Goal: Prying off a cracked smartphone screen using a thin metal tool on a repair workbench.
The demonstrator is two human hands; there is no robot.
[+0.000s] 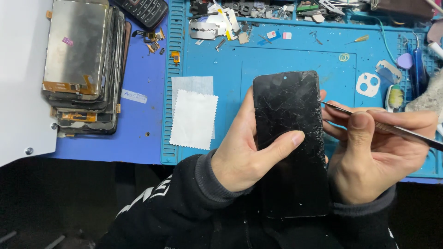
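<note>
Bright even overhead light, soft shadows, sharp focus, dark foreground.

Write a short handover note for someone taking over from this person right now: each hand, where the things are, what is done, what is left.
Left hand: grips the cracked black phone, thumb across the glass.
Right hand: holds a thin metal tool, tip at the phone's right edge.
Nearby: white cloth on the blue mat; stack of old screens at left.
Done: nothing visibly lifted.
Left: screen still seated in the phone.
</note>
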